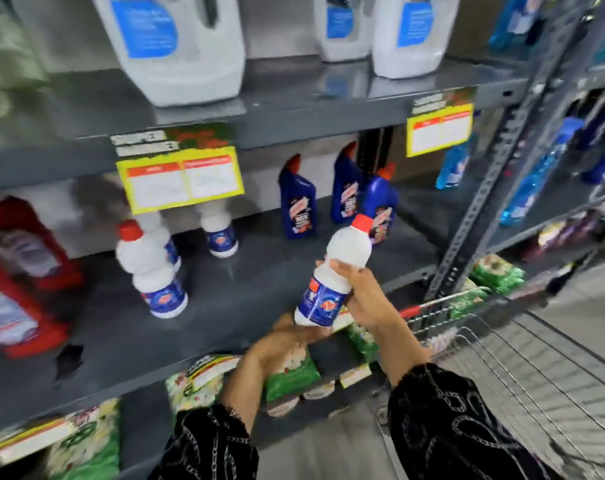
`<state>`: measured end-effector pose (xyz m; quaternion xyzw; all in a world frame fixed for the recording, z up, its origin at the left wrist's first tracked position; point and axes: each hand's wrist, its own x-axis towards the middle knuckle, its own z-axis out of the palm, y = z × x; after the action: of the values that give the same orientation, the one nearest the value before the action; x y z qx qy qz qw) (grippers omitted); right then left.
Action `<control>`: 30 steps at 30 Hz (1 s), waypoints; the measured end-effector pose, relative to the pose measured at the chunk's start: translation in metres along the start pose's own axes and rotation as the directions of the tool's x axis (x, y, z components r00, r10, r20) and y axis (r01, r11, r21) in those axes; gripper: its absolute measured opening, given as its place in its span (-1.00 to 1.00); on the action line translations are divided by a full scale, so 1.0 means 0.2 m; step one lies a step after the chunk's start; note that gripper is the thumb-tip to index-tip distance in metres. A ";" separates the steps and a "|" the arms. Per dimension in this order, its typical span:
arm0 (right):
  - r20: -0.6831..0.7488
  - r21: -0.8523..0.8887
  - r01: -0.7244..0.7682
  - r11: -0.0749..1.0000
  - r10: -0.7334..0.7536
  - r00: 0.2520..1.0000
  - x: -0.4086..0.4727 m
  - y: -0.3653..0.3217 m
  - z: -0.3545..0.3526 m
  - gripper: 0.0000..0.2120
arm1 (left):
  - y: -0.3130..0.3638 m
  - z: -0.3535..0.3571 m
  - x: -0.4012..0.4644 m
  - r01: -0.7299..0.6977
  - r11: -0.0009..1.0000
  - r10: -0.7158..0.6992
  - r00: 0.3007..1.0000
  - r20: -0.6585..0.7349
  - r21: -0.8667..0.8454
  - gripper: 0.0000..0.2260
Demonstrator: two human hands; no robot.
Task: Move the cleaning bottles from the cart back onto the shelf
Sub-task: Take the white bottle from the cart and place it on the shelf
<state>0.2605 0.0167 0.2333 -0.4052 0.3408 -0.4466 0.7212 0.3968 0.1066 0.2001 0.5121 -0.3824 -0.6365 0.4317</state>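
A white cleaning bottle (pixel 339 271) with a red cap and blue label is held tilted in front of the grey middle shelf (pixel 252 303). My right hand (pixel 361 296) grips its waist from the right. My left hand (pixel 283 344) cups the bottle's base from below. On the shelf stand matching white bottles, one at the front left (pixel 148 268) and one further back (pixel 221 233). Three blue bottles with red caps (pixel 297 199) stand at the back. The wire cart (pixel 522 368) is at the lower right, behind my right arm.
Large white jugs (pixel 179 46) stand on the shelf above, with yellow price tags (pixel 179 181) on its edge. Red containers (pixel 20 271) fill the left of the middle shelf. Green packets (pixel 290 375) lie on the shelf below. A slotted upright post (pixel 484 202) separates a bay of blue bottles.
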 end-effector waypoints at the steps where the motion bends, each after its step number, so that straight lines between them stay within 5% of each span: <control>1: 0.017 -0.010 0.004 1.000 -0.004 1.000 0.05 0.01 0.08 -0.86 | 0.04 -0.07 -0.01 -0.042 0.998 0.044 0.997 -0.065 0.039 -0.59; 6: 0.078 -0.090 0.025 0.996 -0.018 0.997 0.26 0.03 0.39 -0.67 | 0.17 -0.36 -0.01 -0.179 0.966 0.225 0.935 -0.273 0.185 -0.56; 12: 0.188 -0.243 0.019 0.970 0.028 0.982 0.38 0.14 0.58 -0.72 | 0.12 -0.55 0.07 -0.140 0.932 0.271 0.883 -0.384 0.336 -0.53; 18: 0.231 -0.311 -0.014 0.950 0.090 0.969 0.42 0.22 0.62 -0.44 | 0.08 -0.61 0.12 0.047 0.844 0.276 0.815 -0.510 0.534 -0.26; 26: 0.288 -0.379 0.001 0.926 0.117 0.951 0.47 0.22 0.59 -0.46 | 0.09 -0.62 0.22 0.266 0.709 0.304 0.720 -0.624 0.653 -0.34; 30: 0.267 -0.424 0.011 0.906 0.114 0.957 0.45 0.16 0.46 -0.25 | 0.05 -0.40 0.21 0.175 0.840 0.381 0.483 -0.788 0.513 -0.30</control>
<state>0.3842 -0.0309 0.2337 -0.6020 0.3323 -0.2800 0.6699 0.4734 0.0598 0.1809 0.8338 -0.3018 -0.1284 0.4441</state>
